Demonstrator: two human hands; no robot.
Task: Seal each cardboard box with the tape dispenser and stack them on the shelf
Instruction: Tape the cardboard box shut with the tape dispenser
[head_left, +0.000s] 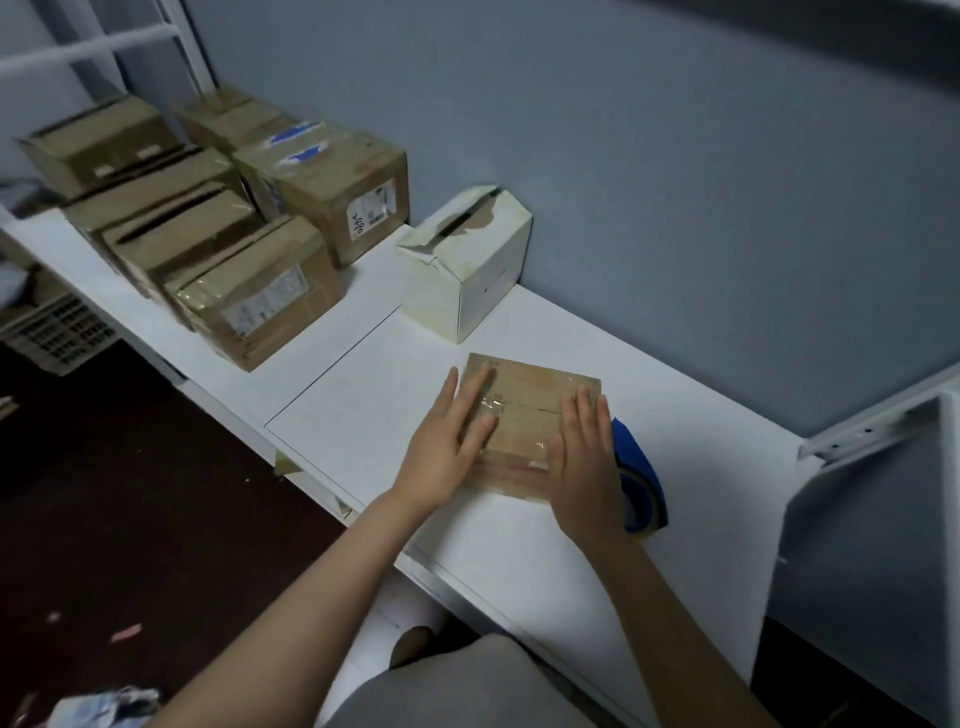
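Left hand and right hand flat atop cardboard box

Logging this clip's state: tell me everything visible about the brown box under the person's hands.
The brown box is small, low and roughly square, plain cardboard, with its top flaps shut and a seam across the top. Glossy clear tape shows over the seam and near edge. It lies flat on the white table. The left hand and right hand press on its top with straight fingers, one at each side. A blue tape dispenser sits just right of it; contact is hidden.
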